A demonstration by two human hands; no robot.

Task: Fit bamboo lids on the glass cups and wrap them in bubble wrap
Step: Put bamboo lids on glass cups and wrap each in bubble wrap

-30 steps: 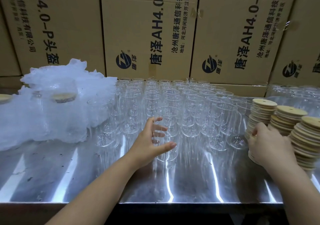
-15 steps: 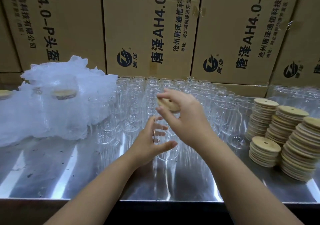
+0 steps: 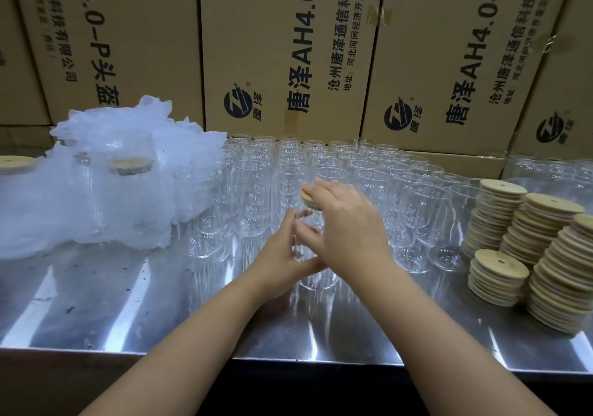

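My left hand [image 3: 282,255] grips a clear glass cup [image 3: 316,274] that stands at the front of the crowd of several glass cups [image 3: 321,172] on the steel table. My right hand [image 3: 346,226] lies flat over the cup's mouth and presses a bamboo lid [image 3: 306,196] down on it; only the lid's left edge shows under the fingers. Stacks of bamboo lids [image 3: 542,245] stand at the right. A heap of bubble wrap [image 3: 106,184] lies at the left, with lidded cups [image 3: 128,164] showing through it.
Printed cardboard cartons [image 3: 288,56] form a wall right behind the table. The steel table [image 3: 128,303] has a front edge near me. More glasses [image 3: 552,172] stand at the far right. Another lidded cup [image 3: 14,162] sits at the far left edge.
My right hand took a lid from the stacks, carried it left over the cup held by my left hand, and has now lowered it onto the cup's mouth.
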